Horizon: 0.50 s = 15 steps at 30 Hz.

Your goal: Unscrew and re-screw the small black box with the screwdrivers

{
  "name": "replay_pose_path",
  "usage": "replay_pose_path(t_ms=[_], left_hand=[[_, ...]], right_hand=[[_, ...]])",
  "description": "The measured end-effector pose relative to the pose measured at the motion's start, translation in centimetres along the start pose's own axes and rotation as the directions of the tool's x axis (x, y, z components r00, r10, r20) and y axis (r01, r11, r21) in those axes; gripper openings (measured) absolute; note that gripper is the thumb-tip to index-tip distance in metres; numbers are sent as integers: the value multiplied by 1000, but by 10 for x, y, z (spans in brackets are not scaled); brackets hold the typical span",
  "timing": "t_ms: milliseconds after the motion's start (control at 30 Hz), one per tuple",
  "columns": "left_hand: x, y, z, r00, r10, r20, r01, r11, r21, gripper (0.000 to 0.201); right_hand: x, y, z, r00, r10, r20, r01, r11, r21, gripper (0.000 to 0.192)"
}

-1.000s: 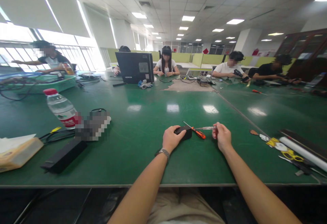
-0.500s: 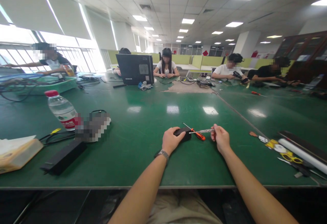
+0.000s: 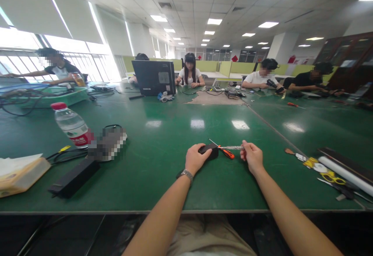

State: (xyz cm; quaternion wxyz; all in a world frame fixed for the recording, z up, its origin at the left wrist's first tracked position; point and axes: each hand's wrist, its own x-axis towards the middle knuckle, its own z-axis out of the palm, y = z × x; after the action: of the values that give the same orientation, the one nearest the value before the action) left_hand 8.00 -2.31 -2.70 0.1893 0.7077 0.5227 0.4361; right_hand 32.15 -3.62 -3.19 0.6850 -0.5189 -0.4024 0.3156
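My left hand (image 3: pixel 196 159) is closed around a small black box-shaped block (image 3: pixel 213 153), holding it on the green table. My right hand (image 3: pixel 251 155) grips a thin screwdriver with a clear handle (image 3: pixel 233 148). The screwdriver lies nearly level, its tip pointing left and meeting the right end of the block; whether it sits in a hole or just touches cannot be made out. Behind and partly under it, an orange-and-black screwdriver (image 3: pixel 229 154) rests on the table, its shaft pointing up and left past the block.
On the left stand a water bottle (image 3: pixel 70 123), a long black box (image 3: pixel 75 178) and a tissue pack (image 3: pixel 23 176). Yellow-handled scissors (image 3: pixel 333 178) and a white roll (image 3: pixel 345 174) lie right. Across the green table (image 3: pixel 163 186), several people sit near a computer case (image 3: pixel 153 78).
The clear screwdriver's tip has shifted slightly up and right, from the block's front side to its upper right end. My left hand keeps its hold.
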Motion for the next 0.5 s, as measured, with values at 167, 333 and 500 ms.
replay_pose_path(t_ms=[167, 333, 500], left_hand=[[0, 1, 0, 1000, 9, 5, -9, 1000, 5, 33], [-1, 1, -1, 1000, 25, 15, -25, 1000, 1, 34], [-2, -1, 0, 999, 45, 24, -45, 999, -5, 36]], right_hand=[[-24, -6, 11, 981, -190, 26, 191, 957, -216, 40], [-50, -9, 26, 910, -302, 285, 402, 810, -426, 32], [-55, -7, 31, 854, -216, 473, 432, 802, -414, 14]])
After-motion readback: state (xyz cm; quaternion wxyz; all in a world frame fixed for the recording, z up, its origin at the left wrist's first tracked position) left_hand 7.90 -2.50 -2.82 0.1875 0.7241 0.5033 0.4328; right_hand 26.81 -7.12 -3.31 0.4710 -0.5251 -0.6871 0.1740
